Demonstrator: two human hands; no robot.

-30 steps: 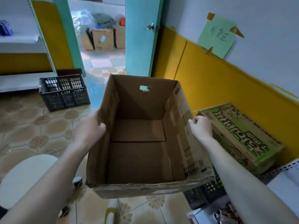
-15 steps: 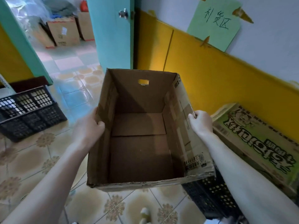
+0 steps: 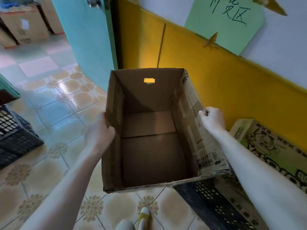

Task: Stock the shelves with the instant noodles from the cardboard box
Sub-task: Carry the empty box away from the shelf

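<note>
I hold an open brown cardboard box (image 3: pixel 149 155) in front of me above the tiled floor. Nothing lies inside it; only its bare bottom flaps show. My left hand (image 3: pixel 99 130) grips the box's left wall at the rim. My right hand (image 3: pixel 212 120) grips the rim of the right wall. A hand hole is cut in the far wall. No noodle packs and no shelves are in view.
A green printed carton (image 3: pixel 272 146) lies at the right on a black plastic crate (image 3: pixel 216 205), against the yellow wall (image 3: pixel 232 90). Another black crate (image 3: pixel 15 136) stands at the left. A teal door (image 3: pixel 86 39) is ahead, with brown boxes (image 3: pixel 25 27) beyond it.
The view has swung right and moved toward the yellow wall, with the box carried along in both hands. The shelves and the white stool have left the frame.
</note>
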